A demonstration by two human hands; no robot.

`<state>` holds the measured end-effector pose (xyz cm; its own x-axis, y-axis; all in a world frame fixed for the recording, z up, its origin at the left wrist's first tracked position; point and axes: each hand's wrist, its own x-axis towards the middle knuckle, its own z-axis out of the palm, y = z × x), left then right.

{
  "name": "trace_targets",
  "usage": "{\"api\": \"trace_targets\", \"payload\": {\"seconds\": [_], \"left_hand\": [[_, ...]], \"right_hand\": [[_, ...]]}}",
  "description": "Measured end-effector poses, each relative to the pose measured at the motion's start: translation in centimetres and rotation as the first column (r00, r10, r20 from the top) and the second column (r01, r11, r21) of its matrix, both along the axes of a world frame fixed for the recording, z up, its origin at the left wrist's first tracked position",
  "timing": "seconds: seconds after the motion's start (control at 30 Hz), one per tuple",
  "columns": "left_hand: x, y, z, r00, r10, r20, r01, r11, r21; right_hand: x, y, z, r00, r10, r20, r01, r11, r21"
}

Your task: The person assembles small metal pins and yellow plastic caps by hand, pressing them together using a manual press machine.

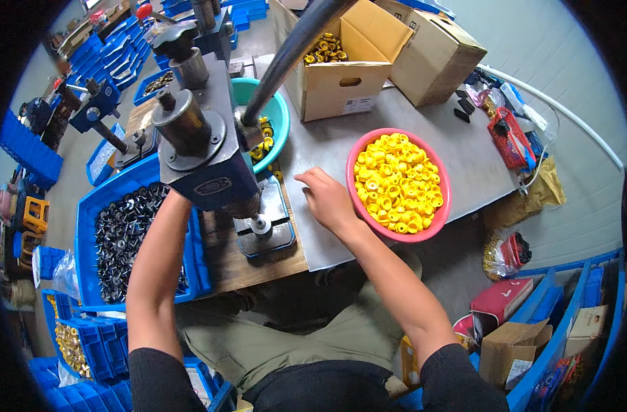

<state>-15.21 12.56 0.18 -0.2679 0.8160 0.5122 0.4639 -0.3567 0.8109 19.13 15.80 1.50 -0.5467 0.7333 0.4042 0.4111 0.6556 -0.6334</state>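
A blue arm press (210,172) with a dark lever (293,55) stands before me on a wooden board. Its head hides my left hand; only the left forearm (155,257) shows, passing beside a blue bin of black-stemmed metal parts (131,240). On the press base (265,237) sits a small round metal fitting (261,226) beneath the ram. My right hand (327,200) hovers over the grey tabletop between the press and a pink bowl (448,199) of yellow plastic caps (399,182). Its fingers are loosely bent and a little apart, with nothing visible in them.
Behind the press is a teal bowl (284,130) with yellow and dark parts. An open cardboard box (341,89) of similar parts stands at the back, beside a closed carton (434,58). A red basket (509,141) lies at the table's right end. Blue crates (97,343) are stacked lower left.
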Motion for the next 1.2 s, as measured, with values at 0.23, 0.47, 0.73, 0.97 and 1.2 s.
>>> {"api": "trace_targets", "payload": {"seconds": [0.23, 0.47, 0.73, 0.97, 1.2], "left_hand": [[-2.2, 0.5, -0.7, 0.994, -0.007, -0.107, 0.004, 1.0, -0.031], [1.4, -12.0, 10.6, 0.834, 0.211, -0.51, -0.289, 0.954, -0.077], [-6.7, -24.1, 4.9, 0.784, 0.289, -0.549, -0.529, 0.773, -0.349], [-6.0, -19.6, 3.4, 0.653, 0.051, -0.756, -0.526, 0.749, -0.404], [-7.5, -18.1, 0.7, 0.58, 0.016, -0.814, -0.607, 0.675, -0.419]], "right_hand": [[-9.5, 6.0, -5.4, 0.968, 0.054, 0.244, -0.038, 0.997, -0.069], [-9.0, 10.4, -8.1, 0.754, 0.065, 0.654, 0.052, 0.986, -0.158], [-10.0, 9.0, -10.7, 0.95, 0.114, 0.289, -0.043, 0.97, -0.24], [-7.3, 7.7, -14.1, 0.993, 0.031, -0.11, -0.064, 0.949, -0.308], [-7.4, 8.4, -16.3, 0.856, -0.135, -0.499, -0.091, 0.911, -0.402]]}}
